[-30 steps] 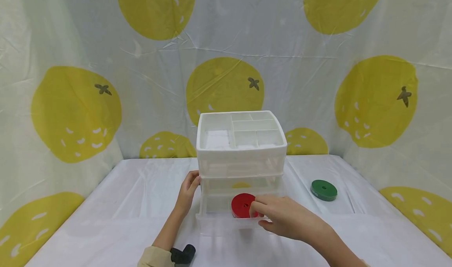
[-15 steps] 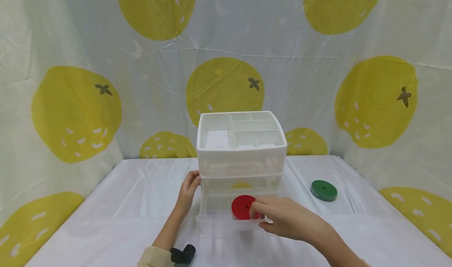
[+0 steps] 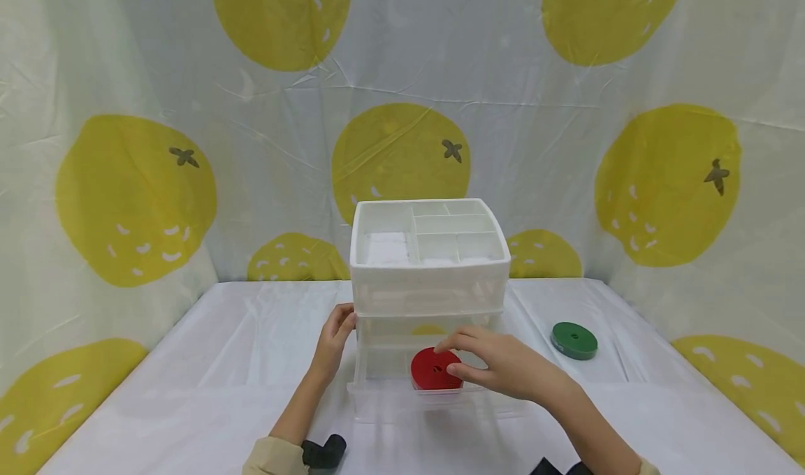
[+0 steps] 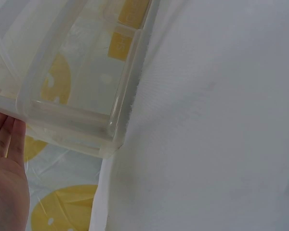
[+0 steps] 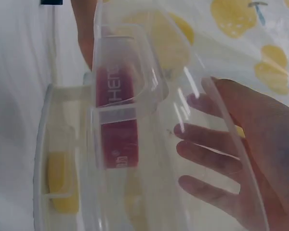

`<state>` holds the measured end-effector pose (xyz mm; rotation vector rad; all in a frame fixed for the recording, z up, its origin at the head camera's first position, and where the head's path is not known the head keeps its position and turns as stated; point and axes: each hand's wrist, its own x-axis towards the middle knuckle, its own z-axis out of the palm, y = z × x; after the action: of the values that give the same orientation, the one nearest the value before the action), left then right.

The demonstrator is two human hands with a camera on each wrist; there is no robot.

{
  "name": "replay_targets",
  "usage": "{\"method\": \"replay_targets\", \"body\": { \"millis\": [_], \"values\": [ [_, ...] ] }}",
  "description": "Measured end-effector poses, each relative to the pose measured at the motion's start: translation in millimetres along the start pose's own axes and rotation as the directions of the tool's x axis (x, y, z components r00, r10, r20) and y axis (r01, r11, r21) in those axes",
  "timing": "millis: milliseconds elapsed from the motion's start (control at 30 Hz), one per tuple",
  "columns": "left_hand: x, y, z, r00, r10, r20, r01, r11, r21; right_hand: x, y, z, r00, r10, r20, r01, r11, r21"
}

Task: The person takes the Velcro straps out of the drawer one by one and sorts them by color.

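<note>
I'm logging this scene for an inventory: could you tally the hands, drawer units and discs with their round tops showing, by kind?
Hands: 2 (left hand, right hand)
Drawer units: 1 (white unit)
Discs: 2 (red disc, green disc)
Total: 5
Left out: a yellow thing inside the unit, its shape unclear.

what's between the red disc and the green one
The head view shows the right hand, part of the clear drawer and white cloth between them.

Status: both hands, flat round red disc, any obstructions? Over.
Left hand against white plastic drawer unit. Right hand beside red disc, fingers spread. Red disc inside pulled-out clear plastic drawer. Round green disc off right, not blocking.
</note>
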<state>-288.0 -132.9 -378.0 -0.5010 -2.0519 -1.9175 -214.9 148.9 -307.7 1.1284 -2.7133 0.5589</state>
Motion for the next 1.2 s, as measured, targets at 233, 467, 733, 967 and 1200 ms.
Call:
{"method": "replay_targets", "body": {
  "millis": [233,467,733,967,1200],
  "values": [
    [6.2,-20.7,-1.1,1.0,0.029,0.004,-0.029,1.0,-0.005,8.9,11,3,0.998,0.061,0.006,-0.061,0.998,-0.02],
    [6.7,-21.6,-2.6,0.999,0.046,0.004,-0.046,0.999,0.018,16.0,13,6,0.984,0.158,0.082,-0.16,0.987,0.02],
    [6.1,-22.2,-2.9,0.999,0.038,-0.006,-0.038,0.999,0.009,17.8,14,8,0.974,0.157,0.164,-0.168,0.985,0.051],
    [6.7,-20.7,-1.7,1.0,0.026,-0.004,-0.026,1.0,0.012,16.4,13,6,0.973,0.136,0.185,-0.141,0.99,0.017],
    [5.4,-20.9,-2.9,1.0,0.003,-0.005,-0.003,1.0,0.015,14.5,13,9,0.968,0.149,0.203,-0.167,0.983,0.079]
  ]
}}
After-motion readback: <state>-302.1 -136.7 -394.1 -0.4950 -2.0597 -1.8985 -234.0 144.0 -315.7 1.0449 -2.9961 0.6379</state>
